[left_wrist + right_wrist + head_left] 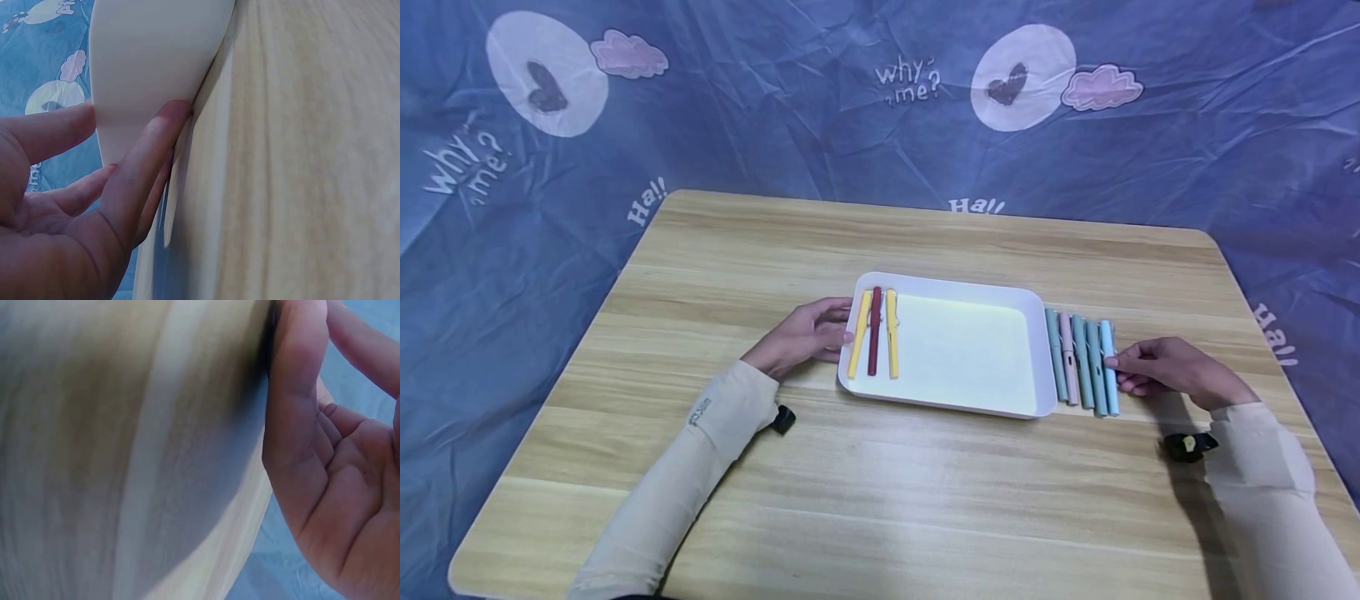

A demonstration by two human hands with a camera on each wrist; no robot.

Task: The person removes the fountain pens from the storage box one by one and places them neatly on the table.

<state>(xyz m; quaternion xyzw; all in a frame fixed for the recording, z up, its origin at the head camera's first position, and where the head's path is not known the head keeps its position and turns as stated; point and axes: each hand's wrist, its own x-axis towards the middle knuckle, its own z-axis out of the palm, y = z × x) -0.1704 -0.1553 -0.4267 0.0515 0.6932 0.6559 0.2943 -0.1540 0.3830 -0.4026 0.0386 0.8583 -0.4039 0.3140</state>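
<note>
In the head view, a white tray (946,403) lies on the table. Two yellow pens (892,333) and a dark red pen (874,333) lie inside its left end. Against the tray's left side rests my left hand (805,337); its extended fingers touch the outer wall and rim in the left wrist view. Right of the tray, several capped pens lie side by side, teal ones (1083,360), a pink one (1070,358) and a light blue pen (1108,368). My right hand (1172,368) pinches the light blue pen from its right side; the right wrist view cuts off its fingertips.
The wooden table (925,500) extends around the tray on all sides. Behind it and at its sides hangs a blue printed cloth (820,100). Small black devices (1189,447) sit at both wrists.
</note>
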